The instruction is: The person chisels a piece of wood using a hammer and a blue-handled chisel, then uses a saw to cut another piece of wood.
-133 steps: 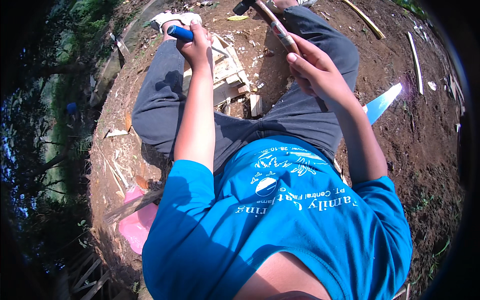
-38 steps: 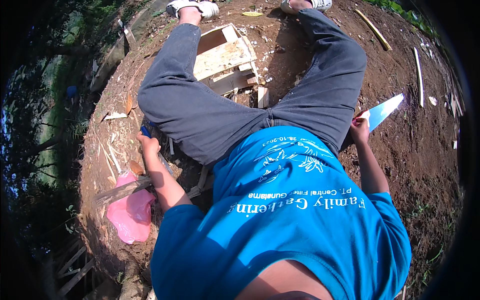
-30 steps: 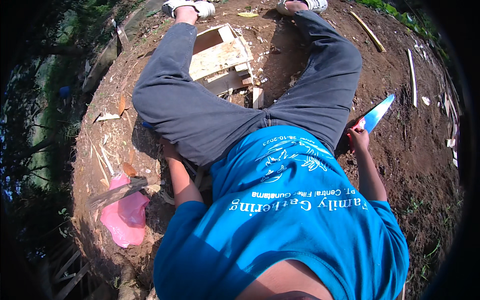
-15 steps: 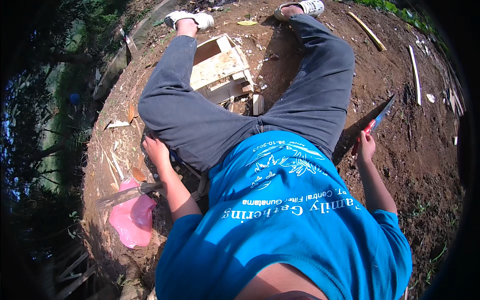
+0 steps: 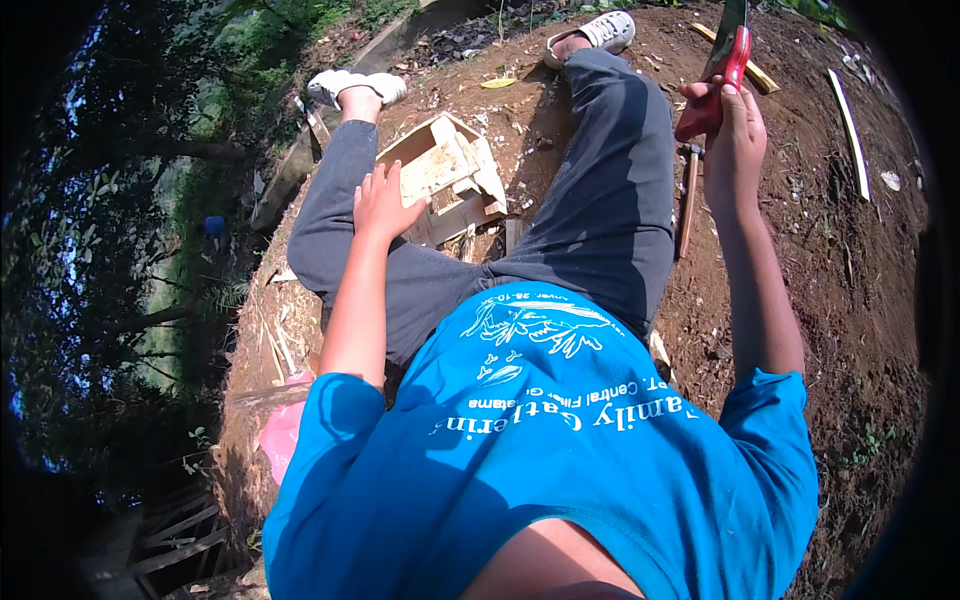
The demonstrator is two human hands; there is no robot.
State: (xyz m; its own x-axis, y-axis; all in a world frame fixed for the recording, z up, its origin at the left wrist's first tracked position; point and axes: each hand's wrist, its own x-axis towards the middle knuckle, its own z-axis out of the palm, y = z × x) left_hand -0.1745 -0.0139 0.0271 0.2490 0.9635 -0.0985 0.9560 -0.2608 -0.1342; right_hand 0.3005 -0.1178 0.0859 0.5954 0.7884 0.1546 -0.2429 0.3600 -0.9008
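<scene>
My right hand (image 5: 738, 140) is raised at the upper right, its fingers wrapped round the red handle of a handsaw (image 5: 737, 55). The saw's dark blade points up and runs out of the top of the picture. Below and beside that hand, a hammer (image 5: 688, 205) with a wooden handle lies on the soil next to my right leg. My left hand (image 5: 383, 205) hovers by my left thigh with its fingers spread, holding nothing. Just beyond it, between my legs, sits a small box of pale wooden boards (image 5: 435, 172); the hand overlaps its near left edge in the view.
A pink plastic bag (image 5: 283, 437) lies at the left, with a piece of wood (image 5: 262, 396) across its top. Thin wooden strips, one pale (image 5: 850, 135) and one yellowish (image 5: 762, 78), lie on the brown soil at the right. Dense plants (image 5: 130, 200) border the left.
My right hand has lifted the handsaw up and forward from beside my right hip. My left hand has moved from beside my left hip toward the wooden box and opened. The view has shifted.
</scene>
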